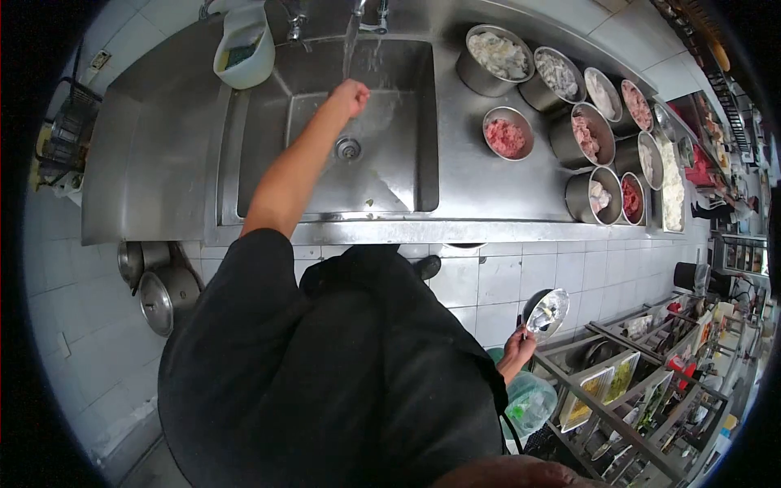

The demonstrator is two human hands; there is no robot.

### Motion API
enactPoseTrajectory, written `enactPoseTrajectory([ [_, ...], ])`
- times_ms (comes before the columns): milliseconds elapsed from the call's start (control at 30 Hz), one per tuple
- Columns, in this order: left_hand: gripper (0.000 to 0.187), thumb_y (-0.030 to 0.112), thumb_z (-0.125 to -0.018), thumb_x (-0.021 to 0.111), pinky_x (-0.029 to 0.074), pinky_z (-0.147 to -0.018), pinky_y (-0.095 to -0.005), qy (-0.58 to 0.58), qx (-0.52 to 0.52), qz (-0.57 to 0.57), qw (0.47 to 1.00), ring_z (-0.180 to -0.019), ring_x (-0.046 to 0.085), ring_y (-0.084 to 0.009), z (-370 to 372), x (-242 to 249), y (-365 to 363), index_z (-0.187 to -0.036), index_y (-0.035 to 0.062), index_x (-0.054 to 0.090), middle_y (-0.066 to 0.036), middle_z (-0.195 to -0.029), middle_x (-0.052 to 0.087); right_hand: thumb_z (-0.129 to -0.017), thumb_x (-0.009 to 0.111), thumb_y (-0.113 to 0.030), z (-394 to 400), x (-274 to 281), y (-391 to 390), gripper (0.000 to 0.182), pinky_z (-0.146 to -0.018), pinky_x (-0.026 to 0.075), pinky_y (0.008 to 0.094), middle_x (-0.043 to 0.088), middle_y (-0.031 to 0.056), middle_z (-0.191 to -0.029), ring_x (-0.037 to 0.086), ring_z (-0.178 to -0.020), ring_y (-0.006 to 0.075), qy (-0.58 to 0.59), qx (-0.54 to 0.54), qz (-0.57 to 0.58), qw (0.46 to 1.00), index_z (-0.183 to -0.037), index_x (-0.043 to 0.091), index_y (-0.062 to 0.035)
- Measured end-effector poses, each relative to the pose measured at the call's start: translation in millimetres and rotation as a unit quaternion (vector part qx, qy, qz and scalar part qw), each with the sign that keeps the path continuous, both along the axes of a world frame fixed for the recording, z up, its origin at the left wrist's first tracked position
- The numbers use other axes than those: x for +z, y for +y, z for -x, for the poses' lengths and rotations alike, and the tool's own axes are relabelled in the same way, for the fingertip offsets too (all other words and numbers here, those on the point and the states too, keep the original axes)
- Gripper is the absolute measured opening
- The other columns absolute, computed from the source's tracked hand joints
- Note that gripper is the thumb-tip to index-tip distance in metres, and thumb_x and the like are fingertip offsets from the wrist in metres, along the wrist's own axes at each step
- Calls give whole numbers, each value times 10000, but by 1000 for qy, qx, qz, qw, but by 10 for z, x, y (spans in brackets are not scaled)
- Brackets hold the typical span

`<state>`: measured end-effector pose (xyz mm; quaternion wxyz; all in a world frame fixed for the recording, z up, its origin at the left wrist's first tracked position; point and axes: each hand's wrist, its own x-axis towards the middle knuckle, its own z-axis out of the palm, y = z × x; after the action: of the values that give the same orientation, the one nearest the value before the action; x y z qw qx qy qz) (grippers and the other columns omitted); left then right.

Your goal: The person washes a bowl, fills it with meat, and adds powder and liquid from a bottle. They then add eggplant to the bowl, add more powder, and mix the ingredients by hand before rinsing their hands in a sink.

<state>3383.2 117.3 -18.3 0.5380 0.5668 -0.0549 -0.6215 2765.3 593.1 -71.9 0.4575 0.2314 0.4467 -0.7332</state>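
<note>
My left hand (350, 98) is over the steel sink (268, 163), beside the water running from the tap (357, 10). Its fingers look curled closed, and whatever they may hold is hidden. Away from the counter, at the right of my body, my right hand (517, 351) grips the edge of a shiny metal bowl (549, 313). The bowl is tilted, with some small light bits on its surface. Near the right hand hangs a greenish plastic bag (529, 403). Below my left hand is the round sink drain (348, 148).
Several steel pots of meat, one a small pot of red mince (506, 136), stand on the counter right of the sink. A white container (246, 61) is at the sink's upper left. Lidded pots (167, 301) are at lower left, and a rack (618, 423) with trays is at lower right.
</note>
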Motion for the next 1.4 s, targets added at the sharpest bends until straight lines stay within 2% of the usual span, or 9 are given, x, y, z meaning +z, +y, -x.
enactPoseTrajectory([
  [200, 156, 33, -825, 565, 511, -725, -369, -229, -119, 127, 958, -916, 583, -241, -179, 298, -401, -973, 47, 612, -111, -974, 610, -783, 418, 81, -141, 100, -60, 199, -568, 563, 230, 532, 172, -875, 570, -665, 227, 27, -15, -20, 999, -958, 442, 172],
  [500, 416, 363, -976, 327, 339, -1054, -418, 232, 134, 90, 959, -1250, 452, -245, -66, 1259, -430, -1201, 73, 524, -120, -1357, 482, -779, 435, 82, -252, 101, 160, 232, -565, 570, 235, 547, 171, -861, 569, -641, 236, 31, -48, -28, 998, -993, 463, 167],
  [600, 433, 306, -982, 276, 305, -1075, -498, 193, 15, 382, 904, -1266, 434, -295, -387, 1323, -903, -1332, 100, 429, -101, -1400, 444, -781, 421, 91, -318, 162, 182, 256, -579, 577, 260, 561, 173, -881, 583, -656, 246, 28, -43, -32, 998, -1024, 459, 163],
  [633, 575, 365, -755, 685, 405, -914, -628, 285, 77, 341, 892, -1066, 563, -313, -482, 1045, -1302, -1217, 65, 520, -184, -1112, 606, -779, 417, 90, -285, 97, 241, 269, -592, 576, 272, 562, 176, -889, 581, -677, 247, 17, -33, -9, 999, -1036, 457, 158],
  [767, 416, 320, -944, 360, 358, -1027, -461, 60, -17, 167, 984, -1217, 478, -267, -347, 414, -1269, -1303, 142, 469, -62, -1341, 504, -791, 412, 79, -317, 121, 235, 255, -612, 578, 286, 566, 170, -893, 584, -711, 245, 26, -17, 4, 999, -1030, 465, 152],
  [1067, 585, 310, -925, 478, 317, -1072, -472, -24, -25, 17, 999, -1331, 333, -320, 496, 431, -744, -1451, 152, 278, -135, -1449, 366, -819, 410, 61, -408, 203, 479, 303, -548, 575, 216, 603, 204, -956, 625, -714, 248, 61, -73, -37, 995, -1104, 492, 123],
  [1167, 572, 198, -883, 551, 417, -999, -383, -764, -269, 164, 562, -1234, 476, -285, 187, 314, -1242, -1407, 122, 335, -143, -1382, 456, -814, 408, 66, -270, 174, 613, 304, -569, 583, 243, 594, 196, -947, 627, -715, 258, 87, -90, -58, 990, -1105, 485, 107],
  [1333, 371, 190, -865, 542, 486, -869, -466, -749, -212, 81, 623, -1046, 598, -347, 167, 340, -1629, -1197, 24, 540, -177, -1153, 606, -787, 400, 79, -241, 544, 541, 361, -570, 582, 278, 582, 196, -926, 623, -717, 269, 131, -173, -50, 975, -1143, 457, 87],
  [1400, 369, 195, -832, 578, 510, -829, -476, -608, 33, -11, 793, -994, 624, -370, 192, 211, -1558, -1135, -14, 555, -210, -1116, 614, -783, 402, 70, -112, 602, 504, 384, -564, 575, 289, 581, 199, -958, 623, -734, 272, 159, -181, -43, 970, -1164, 443, 90],
])
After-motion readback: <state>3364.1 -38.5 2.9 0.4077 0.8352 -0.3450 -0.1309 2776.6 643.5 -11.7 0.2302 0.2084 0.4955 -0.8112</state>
